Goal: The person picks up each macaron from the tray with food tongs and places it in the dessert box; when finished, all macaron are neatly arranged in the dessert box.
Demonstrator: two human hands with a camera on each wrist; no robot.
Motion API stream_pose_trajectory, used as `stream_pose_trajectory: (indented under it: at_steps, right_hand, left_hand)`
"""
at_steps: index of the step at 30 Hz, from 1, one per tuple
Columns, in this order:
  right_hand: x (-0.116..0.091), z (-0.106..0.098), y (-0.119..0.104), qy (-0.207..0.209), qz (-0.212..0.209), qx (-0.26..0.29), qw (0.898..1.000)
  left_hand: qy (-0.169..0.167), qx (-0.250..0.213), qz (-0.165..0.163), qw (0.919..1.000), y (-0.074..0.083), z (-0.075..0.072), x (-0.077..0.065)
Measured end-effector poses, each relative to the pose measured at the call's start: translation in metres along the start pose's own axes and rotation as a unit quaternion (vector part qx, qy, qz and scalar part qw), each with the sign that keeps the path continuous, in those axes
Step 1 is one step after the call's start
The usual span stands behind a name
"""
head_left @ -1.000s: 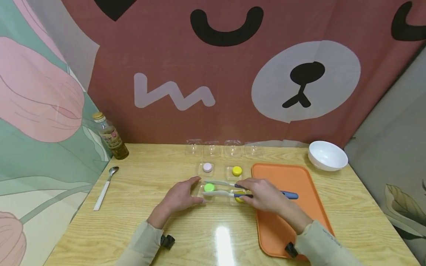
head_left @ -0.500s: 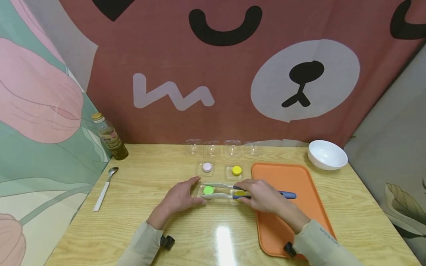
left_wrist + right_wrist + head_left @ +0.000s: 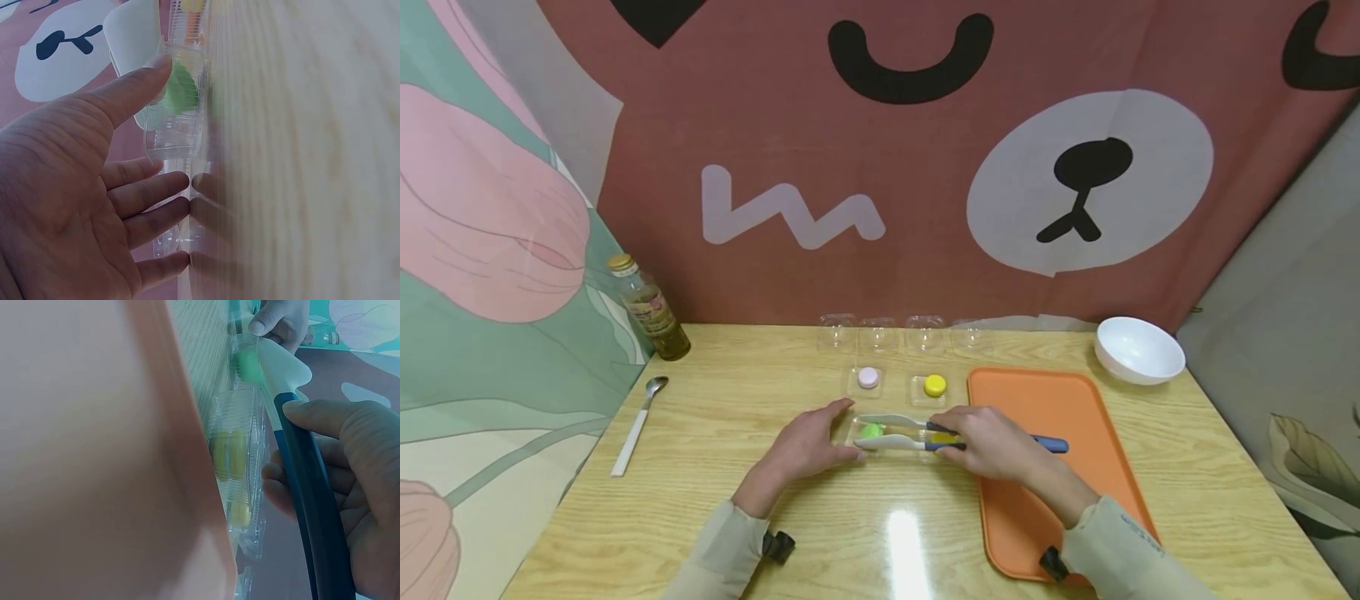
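Note:
My right hand grips a pair of tongs with dark blue handles and white tips. In the head view the tips lie on either side of a green macaron, which sits low in a clear plastic box. Beside that box is my left hand, thumb and fingers spread. Its thumb overlaps the box's edge in the left wrist view, and the other fingers are fairly straight. Under the right fingers a yellow macaron is partly hidden. Behind are a pink macaron and another yellow macaron, each in a clear box.
Several clear lids line the table's back edge. An orange tray lies under the right forearm, with a white bowl behind it. At left are a bottle and a white-handled spoon.
The tongs and the green macaron have come slightly down and nearer, into the box. The tips now cover more of the macaron. My left hand has stayed in place.

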State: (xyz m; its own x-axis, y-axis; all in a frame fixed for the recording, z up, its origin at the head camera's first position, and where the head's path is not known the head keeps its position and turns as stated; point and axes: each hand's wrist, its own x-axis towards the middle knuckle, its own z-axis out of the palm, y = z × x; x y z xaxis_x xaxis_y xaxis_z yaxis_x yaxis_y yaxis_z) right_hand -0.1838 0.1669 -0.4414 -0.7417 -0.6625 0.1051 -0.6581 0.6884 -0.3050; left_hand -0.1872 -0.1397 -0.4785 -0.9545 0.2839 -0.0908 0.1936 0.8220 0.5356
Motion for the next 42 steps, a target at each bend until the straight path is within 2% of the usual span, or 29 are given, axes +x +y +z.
stream_pose_trajectory:
  at_steps: [12, 24, 33, 38, 42]
  right_hand:
    - [-0.002, -0.002, -0.001, 0.004, 0.008, 0.011, 1.000]
    - [-0.019, -0.016, 0.010, 0.044, 0.047, 0.010, 0.998]
    - [-0.049, -0.033, 0.044, 0.095, 0.108, 0.039, 0.989]
    - [-0.075, -0.042, 0.067, 0.129, 0.135, 0.007, 0.982]
    - [-0.096, -0.051, 0.082, 0.140, 0.183, -0.011, 0.973]
  left_hand:
    - [0.000, -0.003, 0.000, 1.0000, -0.001, 0.000, 0.000]
    - [0.003, -0.012, -0.002, 0.9999, 0.002, 0.001, -0.001]
    - [0.010, -0.011, -0.017, 0.9998, 0.004, 0.002, -0.002]
    - [0.014, -0.014, -0.019, 0.9996, 0.005, 0.002, -0.003]
    - [0.015, -0.012, -0.018, 0.9996, 0.006, 0.002, -0.002]
